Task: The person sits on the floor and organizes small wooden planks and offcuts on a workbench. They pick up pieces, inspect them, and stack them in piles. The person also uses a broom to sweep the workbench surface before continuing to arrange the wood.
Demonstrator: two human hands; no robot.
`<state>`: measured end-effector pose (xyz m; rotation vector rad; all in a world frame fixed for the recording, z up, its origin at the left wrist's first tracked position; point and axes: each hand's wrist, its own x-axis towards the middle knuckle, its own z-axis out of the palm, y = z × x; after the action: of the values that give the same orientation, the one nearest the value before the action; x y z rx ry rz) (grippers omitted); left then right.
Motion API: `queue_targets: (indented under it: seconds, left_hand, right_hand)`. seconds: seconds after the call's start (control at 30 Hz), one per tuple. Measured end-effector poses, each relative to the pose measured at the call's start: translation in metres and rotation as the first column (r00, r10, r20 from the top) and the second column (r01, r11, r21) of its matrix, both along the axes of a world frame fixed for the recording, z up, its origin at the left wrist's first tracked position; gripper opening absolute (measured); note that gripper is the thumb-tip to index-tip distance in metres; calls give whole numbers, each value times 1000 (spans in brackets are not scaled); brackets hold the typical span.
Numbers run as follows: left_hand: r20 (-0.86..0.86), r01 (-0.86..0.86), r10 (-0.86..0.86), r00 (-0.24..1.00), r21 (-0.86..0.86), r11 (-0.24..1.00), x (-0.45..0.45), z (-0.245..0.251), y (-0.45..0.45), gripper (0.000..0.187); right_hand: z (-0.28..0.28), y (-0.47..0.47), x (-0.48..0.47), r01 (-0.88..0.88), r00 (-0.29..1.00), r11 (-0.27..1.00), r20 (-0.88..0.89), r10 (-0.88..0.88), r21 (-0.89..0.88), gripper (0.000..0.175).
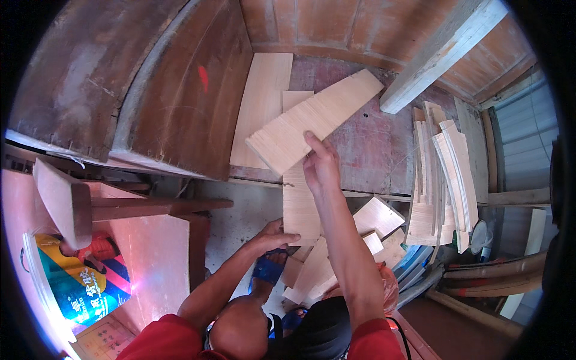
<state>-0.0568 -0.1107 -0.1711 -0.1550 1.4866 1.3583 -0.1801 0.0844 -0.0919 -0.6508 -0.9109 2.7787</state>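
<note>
My right hand [321, 164] grips a flat pale wooden board [319, 119] near its lower edge, thumb on top; the board is tilted diagonally over the worktop [373, 148]. My left hand [275, 236] holds the lower end of a second, narrower pale board [300, 211], its thumb on the face and its fingers hidden beneath. The upper part of this second board passes under the first one. A wide pale board [265, 108] lies flat on the worktop at the left, partly covered by the tilted board.
A stack of curved wooden strips [443, 180] lies at the worktop's right. A square post [445, 56] stands behind. Loose wood offcuts [315, 270] lie below, beside my legs. At the left are a printed bucket [83, 279] and a wooden bar [157, 208].
</note>
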Motion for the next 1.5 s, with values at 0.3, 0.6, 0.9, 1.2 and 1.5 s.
queue_targets:
  seconds: [0.3,0.6,0.9,1.2,1.5]
  left_hand:
    - [-18,-220,225,974,137,966,-17,-5,-2,46]
    - [21,-228,227,974,102,968,-15,-6,3,54]
    - [80,-279,270,960,150,948,-16,-2,4,57]
    - [50,-235,230,972,178,956,-19,-10,13,56]
    - [-10,-265,268,963,131,955,-24,-18,18,49]
  right_hand:
    - [-18,1,-55,112,992,992,-53,-115,-62,43]
    - [28,19,-152,291,944,940,-106,-313,-177,50]
    - [4,111,-213,74,993,989,-100,-61,129,48]
    - [-70,121,-160,-215,972,516,231,33,829,45]
    - [0,147,104,-210,970,-250,233,66,945,38]
